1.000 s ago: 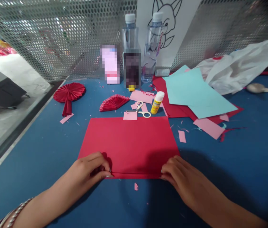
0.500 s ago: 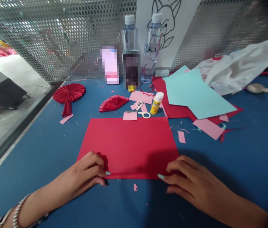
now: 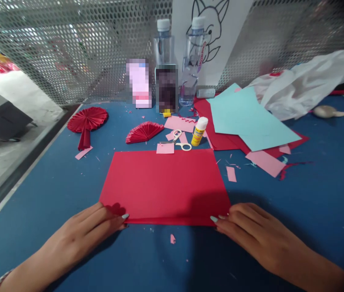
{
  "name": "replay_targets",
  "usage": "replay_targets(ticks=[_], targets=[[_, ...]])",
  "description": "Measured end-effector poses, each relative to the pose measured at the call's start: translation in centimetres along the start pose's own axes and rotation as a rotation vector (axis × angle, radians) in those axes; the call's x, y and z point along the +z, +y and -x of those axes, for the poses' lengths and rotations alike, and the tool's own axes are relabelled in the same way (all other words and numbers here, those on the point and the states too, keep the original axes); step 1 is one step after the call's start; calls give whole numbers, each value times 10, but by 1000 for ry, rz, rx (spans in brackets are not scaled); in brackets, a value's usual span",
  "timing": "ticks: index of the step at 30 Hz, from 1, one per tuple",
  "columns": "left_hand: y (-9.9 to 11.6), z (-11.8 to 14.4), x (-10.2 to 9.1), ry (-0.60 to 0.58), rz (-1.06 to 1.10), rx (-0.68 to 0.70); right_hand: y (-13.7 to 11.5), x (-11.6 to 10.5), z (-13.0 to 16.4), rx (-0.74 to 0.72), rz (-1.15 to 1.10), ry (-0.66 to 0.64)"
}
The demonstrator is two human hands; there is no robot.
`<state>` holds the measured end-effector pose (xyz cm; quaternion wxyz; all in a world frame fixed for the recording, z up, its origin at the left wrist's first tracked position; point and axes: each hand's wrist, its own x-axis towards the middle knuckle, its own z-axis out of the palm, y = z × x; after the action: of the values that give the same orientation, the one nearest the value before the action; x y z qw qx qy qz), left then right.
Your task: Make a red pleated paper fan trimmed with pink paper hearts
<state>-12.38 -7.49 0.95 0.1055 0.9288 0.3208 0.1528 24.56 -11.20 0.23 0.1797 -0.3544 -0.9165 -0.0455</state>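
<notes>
A sheet of red paper point(image 3: 165, 182) lies flat on the blue table, with a narrow folded strip along its near edge. My left hand point(image 3: 88, 229) pinches that edge at the near left corner, its thumb hidden beneath the fingers. At the near right corner, my right hand point(image 3: 255, 229) has its fingers closed on the same edge. Just past the sheet's far edge lie white-handled scissors point(image 3: 184, 146) and small pink paper pieces point(image 3: 165, 149). A yellow glue stick point(image 3: 199, 132) with a white cap stands beside them.
Behind are a pleated red fan point(image 3: 145, 132), a round red fan point(image 3: 88, 120), two water bottles point(image 3: 189, 69) and two blurred phones point(image 3: 167, 87). To the right, light blue sheets point(image 3: 252, 117) overlap red paper near a white plastic bag point(image 3: 299, 85). A perforated metal panel point(image 3: 98, 48) borders the table.
My left hand has slid left along the near edge, out to the corner. My right hand has shifted slightly right, and its fingers have drawn closer together.
</notes>
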Motion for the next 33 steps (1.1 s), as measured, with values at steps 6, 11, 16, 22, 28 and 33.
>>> replay_targets(ticks=[6, 11, 16, 22, 28, 33], targets=[[-17, 8, -2, -88, 30, -191, 4, 6, -7, 139, -61, 3], [-30, -12, -3, -153, 145, -307, 16, 12, -21, 409, -312, -150], [-30, -22, -8, -236, 207, -298, 18, 17, -16, 377, -390, -139], [-26, -17, -12, -315, 73, -182, 23, 26, -1, 194, -201, -165], [4, -26, -11, -382, -91, 12, 30, 27, -5, 131, -256, -183], [20, -55, 3, -385, 100, -11, 32, 18, -10, 61, -226, -219]])
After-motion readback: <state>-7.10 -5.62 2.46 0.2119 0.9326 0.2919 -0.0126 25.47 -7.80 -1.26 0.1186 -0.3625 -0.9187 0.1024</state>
